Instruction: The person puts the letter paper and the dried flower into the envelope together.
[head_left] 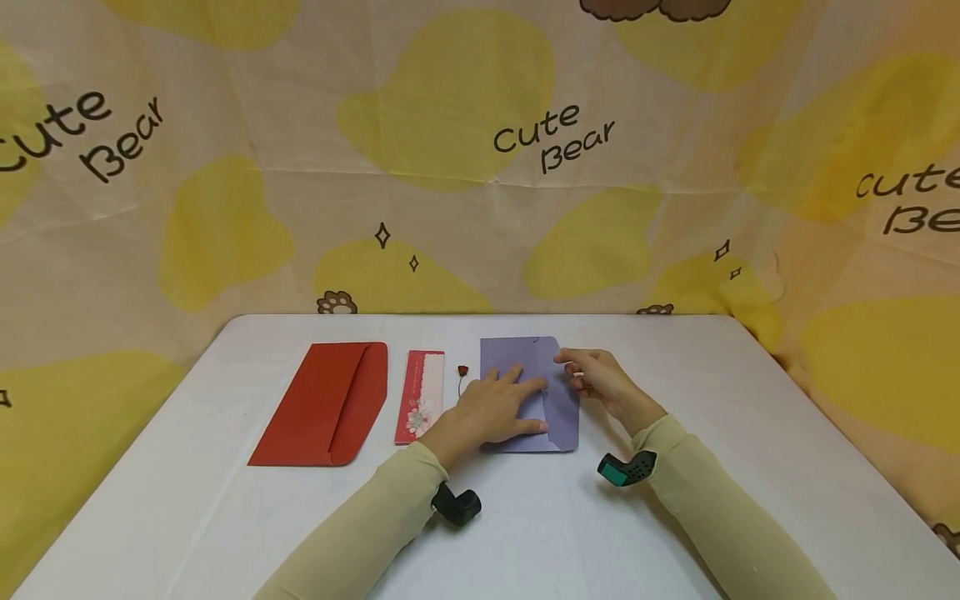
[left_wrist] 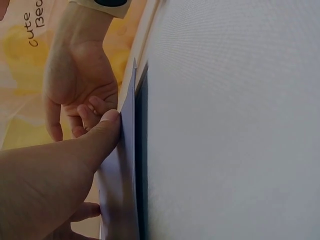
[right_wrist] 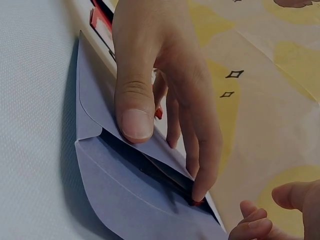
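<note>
A purple envelope (head_left: 517, 354) lies on the table with its flap (right_wrist: 135, 195) folded open toward the right. My left hand (head_left: 495, 408) presses on it, fingers spread, the thumb near the mouth of the envelope. In the right wrist view the opening gapes slightly, and a thin dark stem with a small dark red flower head (right_wrist: 198, 202) lies in it, under the left hand's fingertip. My right hand (head_left: 603, 383) hovers by the flap's far right edge, its fingers loosely curled with nothing seen between them.
To the left lies a red envelope (head_left: 307, 408) with its flap open. Between the envelopes are a red and white card (head_left: 416, 396) with a flower print and a small dried red flower (head_left: 462, 371) on a thin stem. A patterned cloth (head_left: 450, 100) hangs behind the white table (head_left: 187, 500).
</note>
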